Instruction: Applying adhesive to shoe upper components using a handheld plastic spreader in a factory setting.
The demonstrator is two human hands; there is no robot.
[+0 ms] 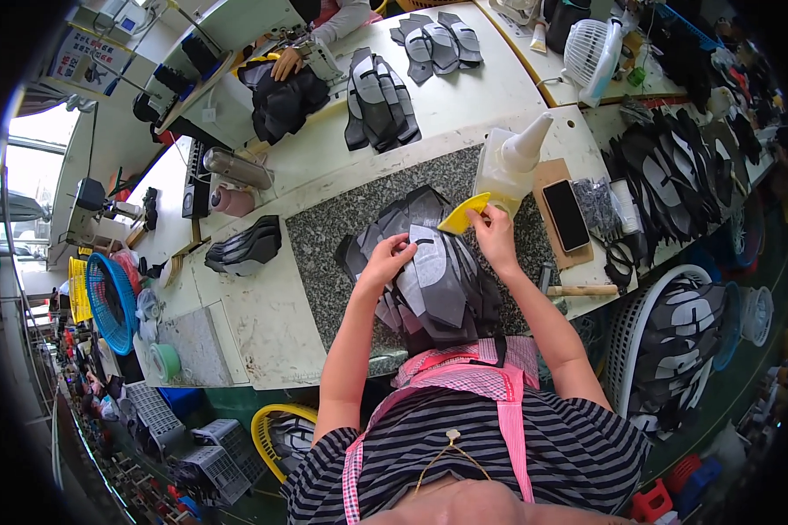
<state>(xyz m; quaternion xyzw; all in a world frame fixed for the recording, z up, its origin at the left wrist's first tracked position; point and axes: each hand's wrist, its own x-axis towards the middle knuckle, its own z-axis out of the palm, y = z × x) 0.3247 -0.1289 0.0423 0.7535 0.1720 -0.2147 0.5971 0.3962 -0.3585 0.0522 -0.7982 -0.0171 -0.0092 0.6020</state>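
Observation:
In front of me a pile of grey and black cut fabric pieces (438, 293), which look like shoe uppers, lies on a speckled stone slab (317, 262). My left hand (383, 262) rests at the left of the pile, its thumb and fingertips drawn together on the edge of the top grey piece. My right hand (496, 236) pinches a flat yellow scraper (462, 215) over the far right part of the pile. Just beyond this hand stands a whitish plastic squeeze bottle (503, 162) with a cone nozzle.
Right of the slab, a phone (566, 215) lies on cardboard, with black scissors (620, 261) nearby. More pieces are stacked at the left (243, 247) and far side (381, 101). A co-worker's hand (286, 64) is at a sewing machine. A white basket (643, 337) stands right.

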